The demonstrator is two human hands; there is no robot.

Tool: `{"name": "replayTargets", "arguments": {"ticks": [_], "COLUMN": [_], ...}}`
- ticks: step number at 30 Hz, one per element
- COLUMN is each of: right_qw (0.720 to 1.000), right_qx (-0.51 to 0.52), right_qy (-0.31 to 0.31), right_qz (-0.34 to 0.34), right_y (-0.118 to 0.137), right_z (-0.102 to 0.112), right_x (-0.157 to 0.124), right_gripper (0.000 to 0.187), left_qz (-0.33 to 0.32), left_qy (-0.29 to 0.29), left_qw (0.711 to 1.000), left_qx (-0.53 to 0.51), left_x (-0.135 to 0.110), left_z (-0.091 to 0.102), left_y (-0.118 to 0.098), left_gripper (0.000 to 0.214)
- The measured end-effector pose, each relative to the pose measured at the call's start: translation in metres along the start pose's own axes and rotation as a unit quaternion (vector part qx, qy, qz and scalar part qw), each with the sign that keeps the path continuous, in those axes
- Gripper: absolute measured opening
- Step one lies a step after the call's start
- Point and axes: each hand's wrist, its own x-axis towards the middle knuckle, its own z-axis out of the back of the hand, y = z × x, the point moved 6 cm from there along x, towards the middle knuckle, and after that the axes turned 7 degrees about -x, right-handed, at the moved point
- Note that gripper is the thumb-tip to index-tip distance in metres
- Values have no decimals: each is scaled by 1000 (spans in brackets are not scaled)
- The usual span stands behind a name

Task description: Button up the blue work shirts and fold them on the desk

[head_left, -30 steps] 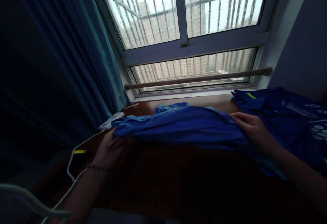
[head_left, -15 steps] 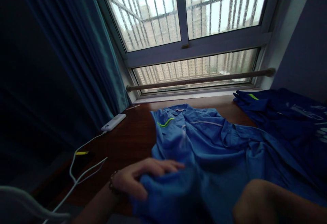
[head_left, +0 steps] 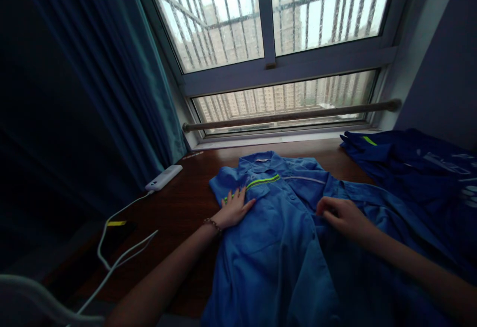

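A blue work jacket (head_left: 261,247) with yellow-green chest stripes lies front up on the dark wooden surface, its collar toward the window. Flat on its left chest rests my left hand (head_left: 234,209), fingers spread and pressing the cloth beside the stripe. My right hand (head_left: 345,216) is curled closed at the inner edge of the other front panel, apparently pinching the fabric; its fingertips are partly hidden. Below the chest the front hangs apart, with darker folds showing between the panels. The lower hem runs out of view.
A darker blue garment (head_left: 417,178) lies at the right by the wall. On the left, a white power bank (head_left: 164,178) with a white cable (head_left: 106,232) sits near the blue curtain (head_left: 149,93). A rail (head_left: 294,117) crosses the barred window.
My left hand has moved up from the lower front to the chest, where its fingers are spread. The left panel now lies flatter, showing more stripe. My right hand has moved up and away from me.
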Motion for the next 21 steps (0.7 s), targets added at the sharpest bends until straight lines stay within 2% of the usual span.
{"name": "replayTargets", "arguments": {"ticks": [3, 5, 6, 8, 10, 11, 13, 15, 16, 18, 20, 21], "right_qw": [984, 965, 955, 933, 917, 915, 914, 910, 908, 916, 953, 977], "right_qx": [-153, -242, -278, -321, -321, -309, -286, -294, -309, -320, -255, -188], "right_qy": [-86, -101, -96, -59, 8, 46, 111, 113, 82, -15, -91, -84], "right_qz": [25, -6, -46, -151, -236, -257, -265, -270, -270, -240, -135, -60], "right_y": [-12, -30, -43, -75, -105, -116, -125, -118, -107, -69, -15, 12], "right_z": [23, 33, 36, 41, 42, 41, 40, 50, 58, 74, 75, 67], "right_x": [6, 9, 10, 8, 3, 1, -3, -6, -8, -18, -36, -47], "right_gripper": [25, 32, 38, 52, 63, 61, 43, 20, 16, 18, 23, 25], "left_qz": [17, 5, 5, 13, 16, 13, -9, -37, -50, -70, -81, -86], "left_qy": [6, 2, -9, -56, -104, -119, -124, -110, -98, -69, -48, -43], "left_qw": [999, 998, 998, 995, 989, 987, 986, 988, 989, 992, 994, 994], "left_qx": [51, 56, 59, 77, 100, 107, 110, 104, 98, 79, 57, 44], "left_x": [23, 37, 44, 55, 63, 66, 72, 78, 81, 88, 93, 95], "left_z": [-6, 2, 9, 25, 35, 35, 28, 15, 7, -7, -20, -25], "left_y": [25, 33, 34, 32, 19, 9, -18, -48, -62, -86, -101, -104], "left_gripper": [73, 69, 66, 59, 46, 39, 29, 27, 26, 23, 23, 24]}}
